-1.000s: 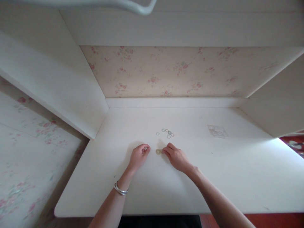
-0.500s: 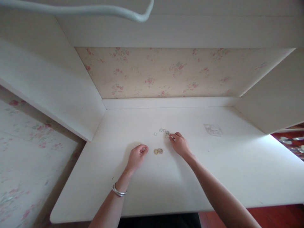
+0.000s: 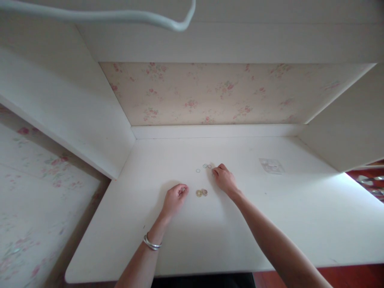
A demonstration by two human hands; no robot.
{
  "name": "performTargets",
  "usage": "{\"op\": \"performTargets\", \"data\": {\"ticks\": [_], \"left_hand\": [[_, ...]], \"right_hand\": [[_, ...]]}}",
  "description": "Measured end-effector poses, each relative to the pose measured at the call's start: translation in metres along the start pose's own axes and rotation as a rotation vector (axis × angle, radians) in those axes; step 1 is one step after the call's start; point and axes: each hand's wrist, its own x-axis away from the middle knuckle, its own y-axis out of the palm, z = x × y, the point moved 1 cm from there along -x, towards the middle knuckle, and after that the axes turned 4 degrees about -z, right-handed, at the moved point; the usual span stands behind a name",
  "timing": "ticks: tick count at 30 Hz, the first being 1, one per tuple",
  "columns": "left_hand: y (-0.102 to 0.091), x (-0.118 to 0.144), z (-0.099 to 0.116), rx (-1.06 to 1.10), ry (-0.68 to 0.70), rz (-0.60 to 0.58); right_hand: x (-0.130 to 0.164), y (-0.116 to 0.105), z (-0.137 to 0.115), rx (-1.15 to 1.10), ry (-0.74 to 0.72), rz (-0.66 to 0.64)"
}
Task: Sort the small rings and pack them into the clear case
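My right hand (image 3: 224,179) is on the white table, its thumb and fingers pinched together at a small cluster of thin rings and covering most of it. Just left of those fingertips lie two thin, pale rings (image 3: 205,165), with a single thin ring (image 3: 198,171) a little apart from them. Nearer to me is a small group of gold-coloured rings (image 3: 199,193), between the two hands. My left hand (image 3: 175,199) rests to the left of that group with its fingers curled closed; what is inside them, if anything, is hidden. Two silver bangles (image 3: 153,243) circle the left wrist.
A clear, flat plastic bag (image 3: 271,166) lies on the white table (image 3: 300,224) at the right. White side panels and a back ledge (image 3: 219,131) enclose the far part. A pale curved rod (image 3: 120,16) crosses the top left.
My right fingertips have closed over the ring cluster, which showed beside them before. My left hand stays curled in place. The whole view has shifted slightly.
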Motion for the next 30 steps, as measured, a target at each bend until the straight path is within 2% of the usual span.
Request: {"op": "performTargets", "data": {"ticks": [17, 25, 30], "left_hand": [[-0.001, 0.001, 0.001, -0.035, 0.019, -0.008], [0.002, 0.001, -0.002, -0.022, 0.016, -0.018], [0.002, 0.001, -0.002, -0.058, 0.017, -0.013]], "right_hand": [[0.010, 0.002, 0.005, -0.062, -0.039, -0.025], [0.017, -0.005, 0.014, -0.211, -0.161, 0.136], [0.043, -0.005, 0.012, -0.293, -0.265, 0.197]]}}
